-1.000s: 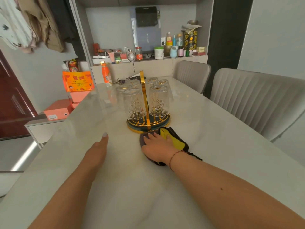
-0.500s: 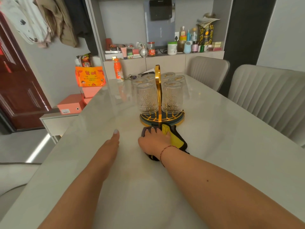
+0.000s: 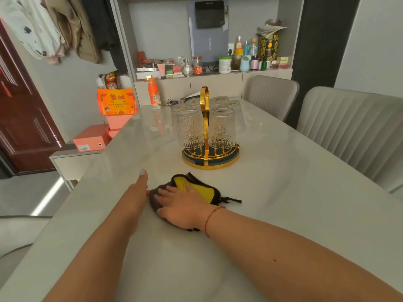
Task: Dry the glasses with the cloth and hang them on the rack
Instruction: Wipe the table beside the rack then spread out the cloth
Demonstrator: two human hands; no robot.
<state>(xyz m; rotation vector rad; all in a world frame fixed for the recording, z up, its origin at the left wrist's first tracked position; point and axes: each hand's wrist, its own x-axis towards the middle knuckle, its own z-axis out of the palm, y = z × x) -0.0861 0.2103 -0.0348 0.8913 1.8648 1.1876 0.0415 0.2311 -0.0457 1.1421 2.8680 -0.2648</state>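
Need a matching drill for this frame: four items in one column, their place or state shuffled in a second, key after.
Things:
1. cloth
2. glasses
3. orange bottle
4. left hand

Places or states:
A. upside down on the gold rack
B. flat on the table, fingers straight, holding nothing
C. under the right hand
D. upright at the table's far edge

Pairs: 1-C, 2-A, 3-D, 4-B
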